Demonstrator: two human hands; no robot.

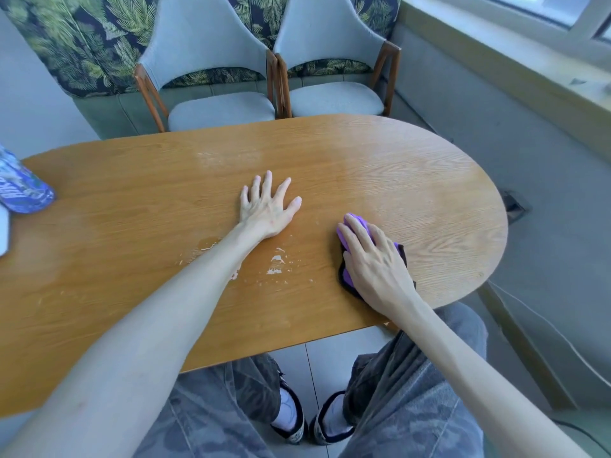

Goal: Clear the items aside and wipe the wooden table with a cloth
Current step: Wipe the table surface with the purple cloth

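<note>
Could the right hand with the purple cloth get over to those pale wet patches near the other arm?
Probably yes. The right hand presses the purple cloth flat on the wooden table, and bare tabletop lies between it and the pale wet patches.

The table (132,226) is grained wood, its varnish smooth and faintly glossy, chipped pale in patches. The cloth (355,226) looks soft, purple and matt; the chairs (221,110) wear matt grey fabric on wooden frames.
</note>
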